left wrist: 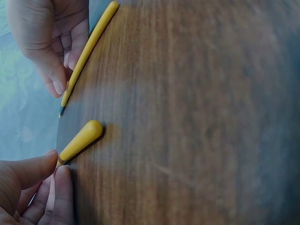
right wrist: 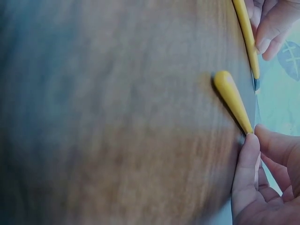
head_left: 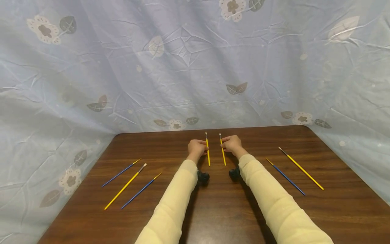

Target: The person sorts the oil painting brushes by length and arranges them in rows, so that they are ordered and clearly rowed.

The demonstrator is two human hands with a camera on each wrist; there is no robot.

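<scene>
Brown tabletop point(head_left: 220, 213) below, left hand point(head_left: 196, 148) and right hand point(head_left: 233, 144) pinch pale-tipped yellow paintbrushes point(head_left: 208, 156).

Two yellow paintbrushes point(head_left: 208, 155) point(head_left: 223, 156), nearly parallel

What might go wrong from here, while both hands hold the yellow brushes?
The left hand and right hand hold yellow brushes near the far table edge; a forward push might send them over. Being close together, they might also bump. The left sleeve might sweep the nearest blue brush if it swings outward.
</scene>
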